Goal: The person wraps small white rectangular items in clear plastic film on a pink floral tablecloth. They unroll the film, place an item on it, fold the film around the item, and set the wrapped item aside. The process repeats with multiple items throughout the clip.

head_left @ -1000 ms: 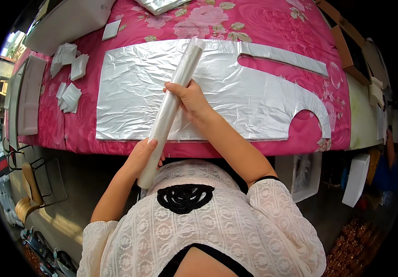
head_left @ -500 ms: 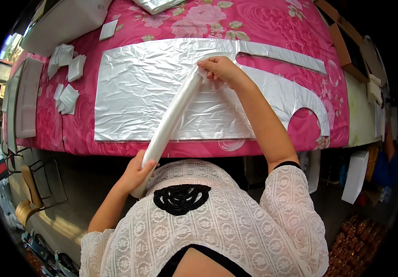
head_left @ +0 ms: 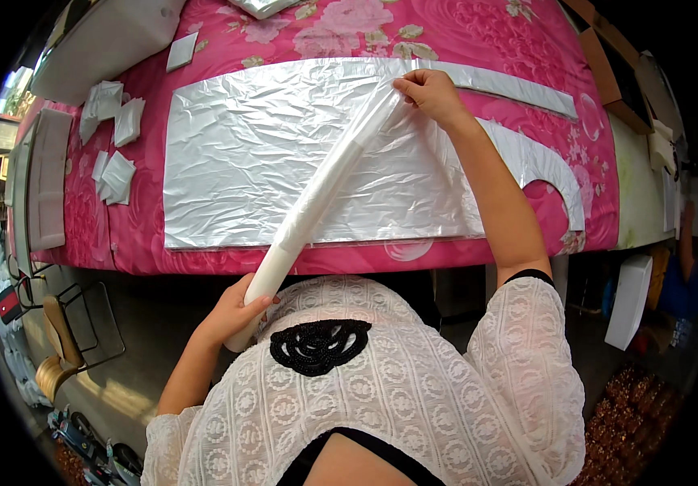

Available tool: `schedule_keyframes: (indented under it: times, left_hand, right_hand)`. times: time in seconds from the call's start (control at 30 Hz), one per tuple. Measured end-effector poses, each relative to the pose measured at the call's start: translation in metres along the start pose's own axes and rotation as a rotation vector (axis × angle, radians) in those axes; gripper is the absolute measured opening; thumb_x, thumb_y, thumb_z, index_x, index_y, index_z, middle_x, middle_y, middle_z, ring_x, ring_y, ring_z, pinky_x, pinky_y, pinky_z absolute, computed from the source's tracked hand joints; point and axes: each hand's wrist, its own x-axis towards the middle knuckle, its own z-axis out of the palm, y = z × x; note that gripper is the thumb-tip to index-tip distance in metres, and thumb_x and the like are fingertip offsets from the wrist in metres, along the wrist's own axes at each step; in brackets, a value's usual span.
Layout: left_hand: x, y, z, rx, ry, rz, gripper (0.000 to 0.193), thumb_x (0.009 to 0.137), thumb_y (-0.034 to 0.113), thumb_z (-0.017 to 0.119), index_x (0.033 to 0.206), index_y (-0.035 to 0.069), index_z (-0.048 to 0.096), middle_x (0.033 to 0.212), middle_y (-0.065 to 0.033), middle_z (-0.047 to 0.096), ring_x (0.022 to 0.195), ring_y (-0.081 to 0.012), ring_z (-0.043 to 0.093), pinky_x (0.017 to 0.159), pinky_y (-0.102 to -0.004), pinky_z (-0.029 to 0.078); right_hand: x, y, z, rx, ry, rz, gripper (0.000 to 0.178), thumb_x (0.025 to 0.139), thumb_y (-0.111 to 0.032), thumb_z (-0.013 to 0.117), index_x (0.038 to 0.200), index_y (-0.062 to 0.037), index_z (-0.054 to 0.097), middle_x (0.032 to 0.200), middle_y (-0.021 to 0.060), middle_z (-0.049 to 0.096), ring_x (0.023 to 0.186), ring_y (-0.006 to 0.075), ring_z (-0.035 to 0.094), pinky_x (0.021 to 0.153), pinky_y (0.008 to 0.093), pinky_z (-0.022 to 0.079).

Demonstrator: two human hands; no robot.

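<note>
With 12 o'clock straight away from the person, the pink floral surface (head_left: pixel 495 36) spreads across the top, and a crinkled silver sheet (head_left: pixel 236 154) lies flat on it, its narrow strap (head_left: pixel 519 89) reaching toward 3 o'clock. Over the sheet slants the whitish roll (head_left: pixel 317 202), its long axis running from 7 o'clock, close to the person's body, up to 1 o'clock; whether its middle touches the sheet I cannot tell. The left hand (head_left: pixel 237 313) is curled round the near end, thumb across the top. The right hand (head_left: pixel 430 95) is at the opposite end, toward 1 o'clock from the left, nearer the strap, with thumb and fingertips pinched together on translucent film (head_left: pixel 379 112) there. Small folded white packets (head_left: pixel 118 176) lie well apart, between 9 and 10 o'clock.
</note>
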Motion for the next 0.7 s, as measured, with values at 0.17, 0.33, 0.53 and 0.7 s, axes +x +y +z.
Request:
schedule_keyframes:
  times: [0.17, 0.33, 0.53, 0.7]
  left_hand:
    - [-0.023, -0.017, -0.042, -0.122, -0.214, -0.097, 0.052, 0.081, 0.025, 0.068, 0.121, 0.000, 0.047, 0.099, -0.0108, 0.063, 0.093, -0.0170, 0.059, 0.081, -0.0325, 0.049]
    - [-0.029, -0.002, -0.075, -0.108, -0.373, -0.172, 0.052, 0.077, 0.019, 0.072, 0.120, -0.001, 0.050, 0.101, -0.0111, 0.063, 0.097, -0.0187, 0.060, 0.087, -0.0330, 0.047]
    - [0.033, 0.107, -0.053, 0.780, -0.160, 0.285, 0.053, 0.069, 0.013, 0.075, 0.116, 0.002, 0.054, 0.099, -0.0096, 0.064, 0.092, -0.0252, 0.062, 0.082, -0.0351, 0.047]
    - [0.093, 0.145, -0.029, 1.266, 0.162, 0.794, 0.053, 0.064, 0.016, 0.077, 0.112, 0.005, 0.057, 0.102, -0.0093, 0.061, 0.095, -0.0319, 0.057, 0.083, -0.0426, 0.046]
  right_hand:
    - [0.023, 0.050, -0.103, -0.186, 0.438, -0.082, 0.024, 0.083, -0.023, 0.066, 0.086, 0.0002, 0.067, 0.070, 0.0017, 0.063, 0.059, 0.0075, 0.054, 0.057, 0.0227, 0.045]
    - [0.020, 0.062, -0.130, -0.128, 0.424, -0.079, 0.024, 0.085, -0.023, 0.065, 0.088, 0.0012, 0.066, 0.072, 0.0014, 0.062, 0.062, 0.0074, 0.054, 0.058, 0.0216, 0.045]
    - [0.033, 0.036, -0.049, -0.058, 0.211, -0.175, 0.026, 0.084, -0.022, 0.066, 0.093, 0.0016, 0.066, 0.075, 0.0019, 0.064, 0.065, 0.0078, 0.056, 0.061, 0.0229, 0.048]
    - [0.036, 0.005, 0.001, -0.133, 0.063, -0.228, 0.024, 0.084, -0.023, 0.066, 0.093, -0.0002, 0.067, 0.075, 0.0022, 0.064, 0.065, 0.0081, 0.056, 0.061, 0.0246, 0.046]
